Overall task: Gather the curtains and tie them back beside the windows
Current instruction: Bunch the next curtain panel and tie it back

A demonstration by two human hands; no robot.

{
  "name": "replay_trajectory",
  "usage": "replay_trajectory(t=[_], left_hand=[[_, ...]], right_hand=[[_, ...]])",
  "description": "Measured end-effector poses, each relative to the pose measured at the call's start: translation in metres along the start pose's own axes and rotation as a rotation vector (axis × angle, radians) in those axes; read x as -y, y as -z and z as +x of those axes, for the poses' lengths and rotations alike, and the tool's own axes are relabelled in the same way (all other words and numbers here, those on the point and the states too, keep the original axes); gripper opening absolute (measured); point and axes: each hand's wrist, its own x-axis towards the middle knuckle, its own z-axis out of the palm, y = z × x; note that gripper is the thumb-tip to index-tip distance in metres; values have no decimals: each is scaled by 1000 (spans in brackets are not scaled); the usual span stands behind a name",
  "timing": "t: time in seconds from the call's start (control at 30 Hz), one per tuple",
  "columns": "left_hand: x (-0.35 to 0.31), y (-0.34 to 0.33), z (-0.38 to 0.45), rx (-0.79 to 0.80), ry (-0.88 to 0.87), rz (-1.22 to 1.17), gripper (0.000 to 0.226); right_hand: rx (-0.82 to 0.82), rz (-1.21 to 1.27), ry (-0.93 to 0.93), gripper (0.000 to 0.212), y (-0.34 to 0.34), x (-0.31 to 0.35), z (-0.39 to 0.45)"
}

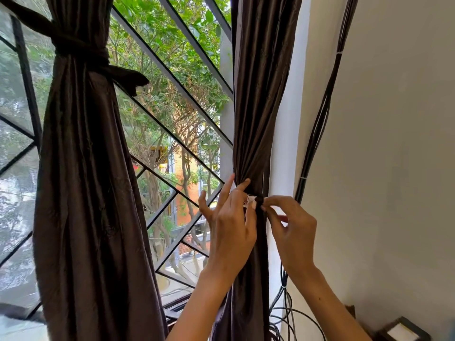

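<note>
The right hand (291,225) has thumb and forefinger pinched on the dark end of a tie (258,201) at the front of the right curtain (256,119), its other fingers curled loosely beneath. Just across from it, the left hand (231,217) pinches a pale, frayed scrap (250,201) that meets the dark end, while its forefinger presses into the gathered folds and the remaining fingers fan out wide toward the window (177,94). Whether the pale scrap is the tie's other end or a separate bit of cord, I cannot tell from here. The curtain is already drawn into a narrow bunch hard against the white frame (285,143) beside the wall (394,119), cinched at the point where the two hands meet. So the step in hand looks to be the knotting of this second curtain, since the left curtain (81,168) hangs well apart, already bound high up with a dark tie (81,50) whose tail sticks out to the side. The next move, I judge, calls for crossing the two ends and pulling them snug without letting the bunch slacken; the pressing forefinger would need to keep the folds pinned until the knot bites. Black cables (320,119) run down the wall just beside the curtain, close enough to snag a loop if the hands stray.
</note>
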Motion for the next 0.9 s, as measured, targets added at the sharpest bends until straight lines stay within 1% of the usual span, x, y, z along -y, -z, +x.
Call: replay_trajectory(t=[0.1,0.2,0.27,0.37,0.47,0.67,0.8,0.9], left_hand=[[5,-1,1,-4,9,-20,24],[11,-2,3,15,10,-15,22],[14,-1,4,16,5,-1,21],[18,0,6,-10,-5,34,16],[20,-3,3,-10,-31,83,12],[20,-10,4,-23,-6,-75,20],[21,-12,5,-52,-3,-71,18],[23,-13,4,-80,5,-58,12]], right_hand=[[23,80,-83,5,-3,0,3],[72,144,-208,11,-5,3,6],[110,172,-256,13,-7,5,5],[176,75,-270,15,-9,6,-2],[194,-54,-246,17,-9,6,-5],[234,32,-323,10,-9,-5,4],[155,140,-386,12,-11,-4,0],[181,193,-418,16,-14,1,-1]])
